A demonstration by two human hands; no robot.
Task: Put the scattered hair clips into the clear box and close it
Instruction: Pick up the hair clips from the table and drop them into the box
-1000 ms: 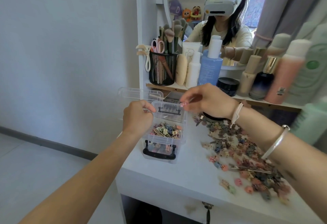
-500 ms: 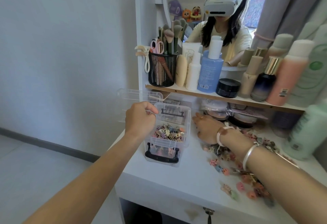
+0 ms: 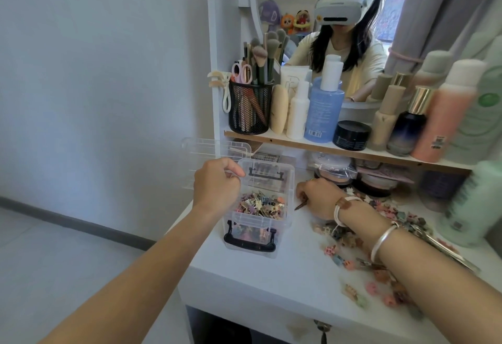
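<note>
The left hand (image 3: 217,184) is curling its fingers over the left rim of the one clear box (image 3: 288,189), holding it. Just right of that, the right hand (image 3: 319,198) is pinching a thin brown clip (image 3: 301,205) down at the white table (image 3: 271,278). The box is standing open and partly filled by the table's left edge, its one lid (image 3: 214,148) sticking out over the grey floor (image 3: 68,248). Loose hair clips (image 3: 350,251) are lying further right, too many to count

White vanity top (image 3: 271,275): clear box (image 3: 288,216) near left edge; hair clips (image 3: 330,250) scattered right; compacts (image 3: 334,172) at back.
</note>
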